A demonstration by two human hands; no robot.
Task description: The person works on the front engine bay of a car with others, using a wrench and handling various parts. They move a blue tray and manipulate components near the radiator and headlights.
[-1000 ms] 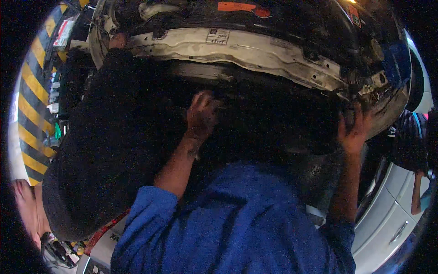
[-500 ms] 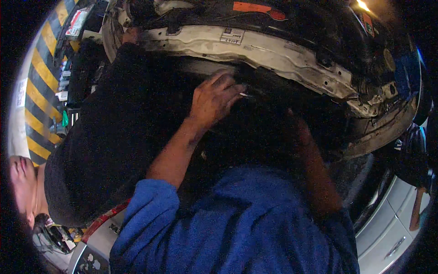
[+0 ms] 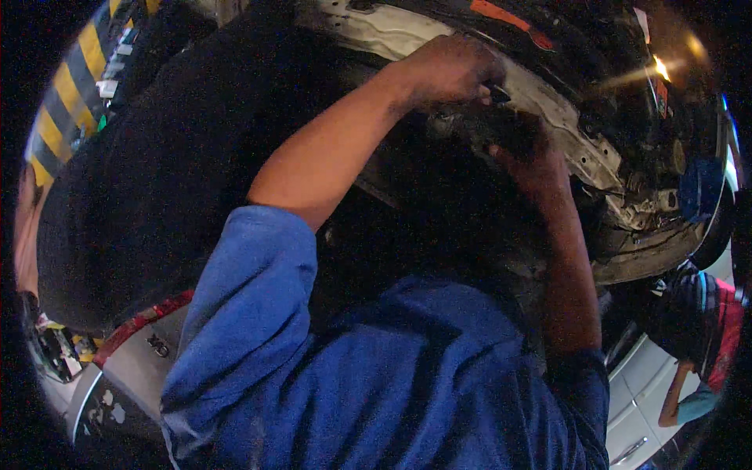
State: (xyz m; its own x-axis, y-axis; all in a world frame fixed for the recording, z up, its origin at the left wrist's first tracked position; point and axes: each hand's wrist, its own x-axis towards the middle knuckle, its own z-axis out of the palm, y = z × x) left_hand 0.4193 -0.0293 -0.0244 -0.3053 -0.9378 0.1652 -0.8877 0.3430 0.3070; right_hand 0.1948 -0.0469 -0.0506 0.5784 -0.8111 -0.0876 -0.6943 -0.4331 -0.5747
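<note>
My left hand [image 3: 454, 70] is raised over the pale metal crossbar [image 3: 376, 27] at the front of a car's open engine bay. Its fingers are curled together, and a small dark piece [image 3: 497, 95] shows at the fingertips; its kind is too dim to make out. Below it and to the right, my right hand [image 3: 539, 160] reaches up into deep shadow close under the crossbar. One fingertip points left, while the other fingers are lost in the dark, so whether they hold anything is hidden.
A co-worker in a dark top [image 3: 149, 180] leans in close on my left. At the right stands another person [image 3: 681, 345] beside a silver car [image 3: 630, 407]. A lit lamp [image 3: 662, 69] shines over the engine bay. A grey car's rear panel [image 3: 149, 345] lies at lower left.
My left hand has moved up and right to the crossbar; a thin pale item showed at its fingers before. My right hand has risen nearer to it. The view has shifted.
</note>
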